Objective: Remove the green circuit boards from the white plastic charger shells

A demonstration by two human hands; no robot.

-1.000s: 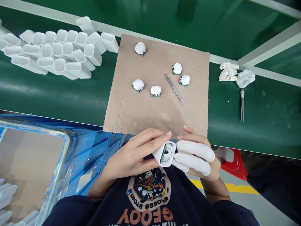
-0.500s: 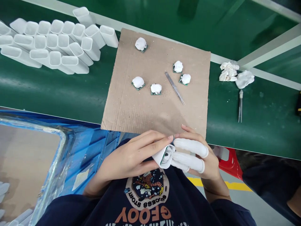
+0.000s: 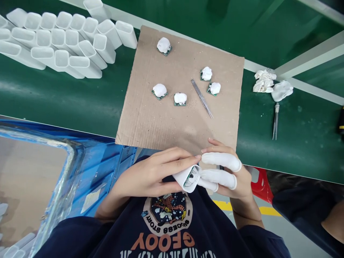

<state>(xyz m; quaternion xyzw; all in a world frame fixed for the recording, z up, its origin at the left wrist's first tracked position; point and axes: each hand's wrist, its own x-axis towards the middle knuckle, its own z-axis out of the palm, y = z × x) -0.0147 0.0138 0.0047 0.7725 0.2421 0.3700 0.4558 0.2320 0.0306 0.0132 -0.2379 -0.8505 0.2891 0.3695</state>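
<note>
My left hand (image 3: 158,172) is wrapped around a white plastic housing (image 3: 184,179), its open end facing right. Inside that opening a green circuit board edge (image 3: 191,176) and some metal parts show. White finger cots (image 3: 219,178) cover some fingers of my right hand (image 3: 239,179); their tips come together at the mouth of the housing. Part of a small dark object (image 3: 221,167) shows between the right fingers, too hidden to name. On the cardboard sheet (image 3: 150,125) lie several small circuit boards with white lumps on top (image 3: 180,98), along with metal tweezers (image 3: 202,98).
Many white housings (image 3: 61,59) stand in rows at the back left of the green bench (image 3: 67,96). Crumpled white pieces (image 3: 264,80) and a second pair of tweezers (image 3: 275,122) lie to the right. A blue crate (image 3: 99,161) stands below left. Another person's sleeve (image 3: 301,208) is at the right.
The view has shifted slightly. My hands stay together at the housing's open end, the right fingers almost unchanged in pose. Nothing has been picked up or let go.
</note>
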